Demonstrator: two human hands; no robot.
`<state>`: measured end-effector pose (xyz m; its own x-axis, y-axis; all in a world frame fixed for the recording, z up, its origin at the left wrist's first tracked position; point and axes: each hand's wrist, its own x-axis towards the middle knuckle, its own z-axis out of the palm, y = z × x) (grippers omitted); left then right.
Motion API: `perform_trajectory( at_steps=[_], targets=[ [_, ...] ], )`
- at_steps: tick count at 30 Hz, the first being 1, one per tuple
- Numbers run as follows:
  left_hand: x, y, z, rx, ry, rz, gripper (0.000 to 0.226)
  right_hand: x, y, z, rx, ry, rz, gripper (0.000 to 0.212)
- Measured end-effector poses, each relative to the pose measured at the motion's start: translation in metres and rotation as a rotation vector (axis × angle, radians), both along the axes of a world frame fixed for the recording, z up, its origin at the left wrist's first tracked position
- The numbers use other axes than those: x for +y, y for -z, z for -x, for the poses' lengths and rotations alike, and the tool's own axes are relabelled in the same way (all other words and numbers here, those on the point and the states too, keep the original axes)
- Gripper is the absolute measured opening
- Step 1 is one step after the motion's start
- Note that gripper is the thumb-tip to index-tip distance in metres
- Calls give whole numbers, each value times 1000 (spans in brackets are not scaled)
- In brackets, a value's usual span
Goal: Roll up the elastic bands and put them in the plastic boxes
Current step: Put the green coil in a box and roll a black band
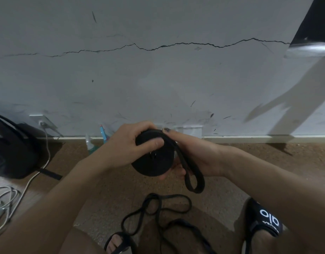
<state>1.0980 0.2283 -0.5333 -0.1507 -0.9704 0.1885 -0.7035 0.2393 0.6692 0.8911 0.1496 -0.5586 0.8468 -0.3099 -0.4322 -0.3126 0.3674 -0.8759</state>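
On my screen both hands are together at the middle of the view, wrapped around one black roll of elastic band. The left hand grips the roll from the top and left, its fingers curled over the upper edge and the thumb pressed flat against the near face. The right hand cups the roll from the right and underneath, with the index fingertip resting on the top of the coil and the lower fingers showing beneath it. A free tail of the band leaves the top of the roll, runs down across the right palm and hangs below it as an open loop. Below the hands, more loose black bands lie tangled on the brown floor between my two feet, which wear black sandals. Farther out, a cracked grey wall meets the floor just behind the hands, with a spray bottle standing against its base. A black bag sits at the left, and white cables trail past it across the floor.
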Motion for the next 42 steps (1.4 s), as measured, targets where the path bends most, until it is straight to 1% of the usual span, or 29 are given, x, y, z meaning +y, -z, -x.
perform_trajectory(
  at_steps=[2,4,7,9,10,13,14,16,18,19,21,23,24,28,31,32,34,36,39,42],
  targets=[
    [0,1,0,-90,34,-18,31,2,-2,0,42,-15,65,83],
    [-2,2,2,-119,41,-9,31,4,-2,-2,82,-49,88,90],
    [-7,1,1,-62,22,4,17,6,-1,-5,113,-14,119,96],
    [-9,3,1,-13,-37,16,20,10,-3,-9,122,71,247,95],
    [-10,3,1,26,-74,14,19,12,-3,-12,118,125,335,89],
    [-15,3,0,175,-153,-19,21,17,-5,-16,99,312,546,62],
    [-16,3,-1,200,-167,-30,23,18,-5,-16,90,347,623,54],
    [-17,1,-3,205,-181,-45,29,18,-7,-15,71,362,822,39],
    [-16,0,-6,208,-181,-59,30,14,-11,-12,54,354,936,23],
    [-16,0,-7,213,-184,-60,27,12,-13,-12,41,357,933,18],
    [-16,0,-8,242,-207,-40,23,13,-15,-11,-15,390,842,15],
    [-17,-2,-10,287,-246,-15,23,16,-14,-13,-73,443,750,14],
    [-17,-2,-11,312,-262,-14,24,17,-14,-14,-85,460,737,14],
    [-17,-6,-17,395,-299,-26,28,11,-19,-19,-93,503,774,19],
    [-18,-8,-21,411,-313,-23,26,5,-21,-25,-97,574,818,22],
    [-18,-8,-22,412,-318,-24,26,5,-19,-28,-100,592,828,22],
    [-18,-8,-22,422,-337,-20,27,10,-14,-34,-115,607,839,14],
    [-20,-6,-23,407,-363,1,28,18,-6,-41,-147,626,783,12],
    [-23,-4,-21,402,-420,8,28,30,3,-50,-196,691,623,18],
    [-28,-1,-17,437,-484,-9,28,36,5,-57,-210,767,572,22]
  ],
)
